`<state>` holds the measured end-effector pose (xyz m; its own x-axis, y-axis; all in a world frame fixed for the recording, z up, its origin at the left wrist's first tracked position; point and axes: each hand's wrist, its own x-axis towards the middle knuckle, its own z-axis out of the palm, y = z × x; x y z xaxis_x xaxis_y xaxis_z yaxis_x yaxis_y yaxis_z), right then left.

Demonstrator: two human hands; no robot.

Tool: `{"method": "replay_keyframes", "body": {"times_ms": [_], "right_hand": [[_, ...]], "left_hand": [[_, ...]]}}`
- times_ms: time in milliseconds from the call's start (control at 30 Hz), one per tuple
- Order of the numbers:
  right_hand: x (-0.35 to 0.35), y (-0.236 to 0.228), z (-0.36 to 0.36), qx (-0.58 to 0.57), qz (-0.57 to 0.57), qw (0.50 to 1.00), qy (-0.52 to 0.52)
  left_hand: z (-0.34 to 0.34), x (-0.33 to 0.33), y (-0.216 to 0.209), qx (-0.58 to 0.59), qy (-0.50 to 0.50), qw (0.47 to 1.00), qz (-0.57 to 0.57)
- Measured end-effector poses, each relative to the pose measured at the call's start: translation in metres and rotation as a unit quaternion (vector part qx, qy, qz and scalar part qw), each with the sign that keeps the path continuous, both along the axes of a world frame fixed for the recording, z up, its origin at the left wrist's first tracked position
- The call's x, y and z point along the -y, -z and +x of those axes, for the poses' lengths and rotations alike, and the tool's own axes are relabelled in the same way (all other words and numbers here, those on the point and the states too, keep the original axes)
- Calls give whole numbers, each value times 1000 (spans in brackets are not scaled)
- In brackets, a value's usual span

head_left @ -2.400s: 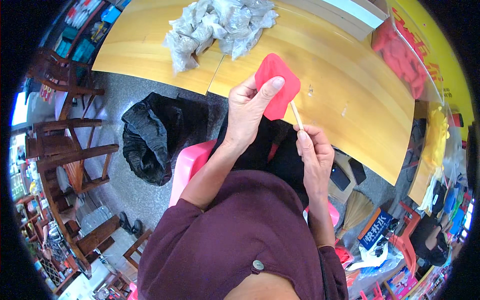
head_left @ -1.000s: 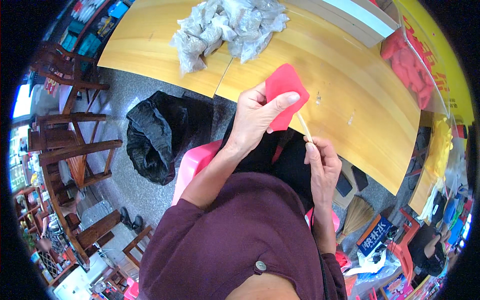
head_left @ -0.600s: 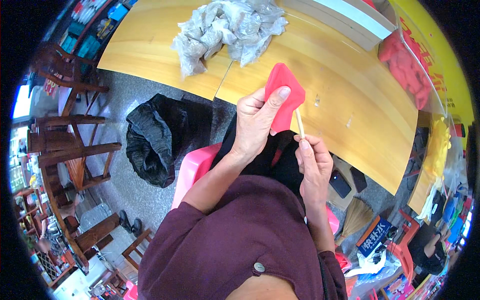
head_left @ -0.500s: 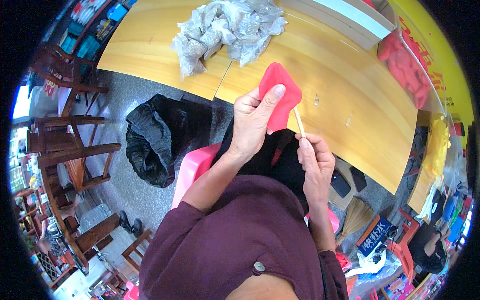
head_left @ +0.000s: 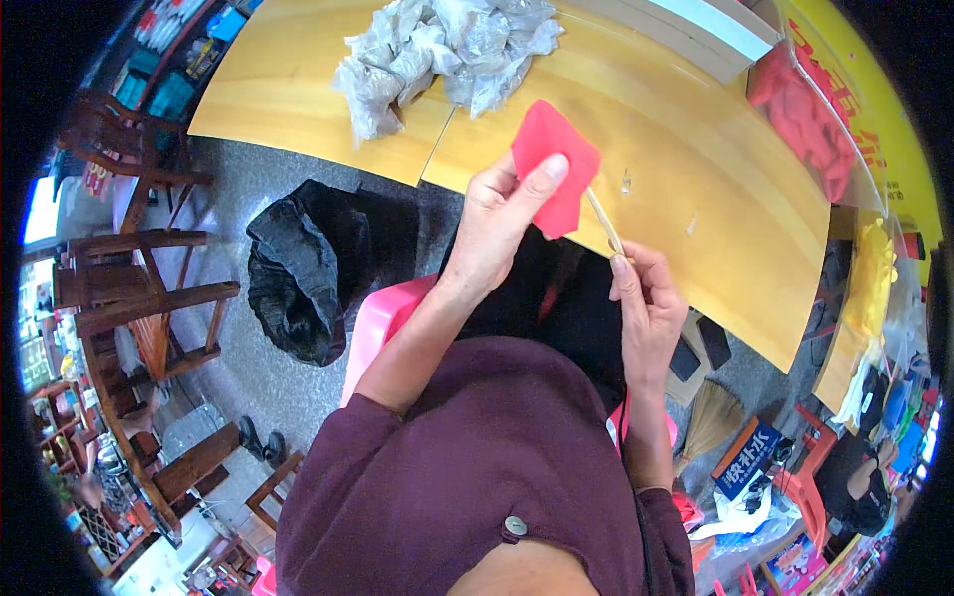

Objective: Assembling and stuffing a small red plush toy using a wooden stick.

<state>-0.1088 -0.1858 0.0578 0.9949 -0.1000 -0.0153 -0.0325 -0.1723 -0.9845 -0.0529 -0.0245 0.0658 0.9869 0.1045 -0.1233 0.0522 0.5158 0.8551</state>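
Note:
My left hand (head_left: 492, 223) is closed on a small red cloth piece (head_left: 568, 144), the thumb pressed flat across its front. The cloth looks like a small pouch and is held up above the near edge of the table. From its right side runs a thin pale stick (head_left: 603, 219), slightly curved. My right hand (head_left: 651, 313) pinches the lower end of this stick between thumb and fingertips. Where the stick's upper end goes is hidden at the cloth.
A wooden table (head_left: 725, 288) lies ahead, bearing a pile of filled clear plastic bags (head_left: 447, 55). A clear bin of red cloth pieces (head_left: 795, 109) stands at the right. Left on the floor sit a black bag (head_left: 293, 268) and wooden chairs (head_left: 149, 298).
My right hand has moved right and slightly up with the stick's end, so more of the stick shows. My left hand and the red cloth have shifted slightly up.

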Motion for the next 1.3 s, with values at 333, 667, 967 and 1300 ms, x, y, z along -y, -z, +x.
{"method": "replay_keyframes", "body": {"times_ms": [333, 667, 967, 1300], "right_hand": [[22, -7, -4, -22, 2, 997, -78], [26, -10, -3, -96, 123, 981, -116], [17, -6, -2, -90, 173, 977, -85], [3, 4, 3, -40, 198, 978, -47]], "left_hand": [[7, -28, -7, 88, 27, 996, -20], [-3, -44, 0, 46, 117, 986, 107], [-7, -23, -5, 34, 157, 985, 55], [-9, -10, -4, 36, 154, 984, 80]]}}
